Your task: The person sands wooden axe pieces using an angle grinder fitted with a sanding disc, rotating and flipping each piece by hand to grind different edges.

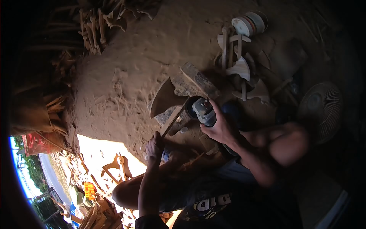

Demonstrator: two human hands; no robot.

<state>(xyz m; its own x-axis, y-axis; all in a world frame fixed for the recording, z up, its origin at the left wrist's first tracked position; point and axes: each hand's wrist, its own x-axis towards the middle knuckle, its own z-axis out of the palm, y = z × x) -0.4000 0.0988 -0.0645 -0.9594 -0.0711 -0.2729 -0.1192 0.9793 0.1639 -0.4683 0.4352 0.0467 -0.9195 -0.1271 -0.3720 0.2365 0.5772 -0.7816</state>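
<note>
A wooden axe with a broad curved blade (167, 98) lies over a rough block (200, 80) on the ground. My left hand (154, 145) is closed around the lower end of its handle. In my right hand (219, 128) is an angle grinder (204, 111), gripped by its body. The grinder's dark round disc meets the axe where handle and blade join, or sits very close to it; I cannot tell if they touch. My right fingers wrap the tool, partly hidden behind it.
Several pale wooden axes (239, 68) lie at the upper right, below a white bucket (248, 24). A round fan guard (320, 110) stands at right. Wooden pieces (93, 30) are heaped at upper left. Sunlit wood scraps and a red sack (38, 143) lie at lower left.
</note>
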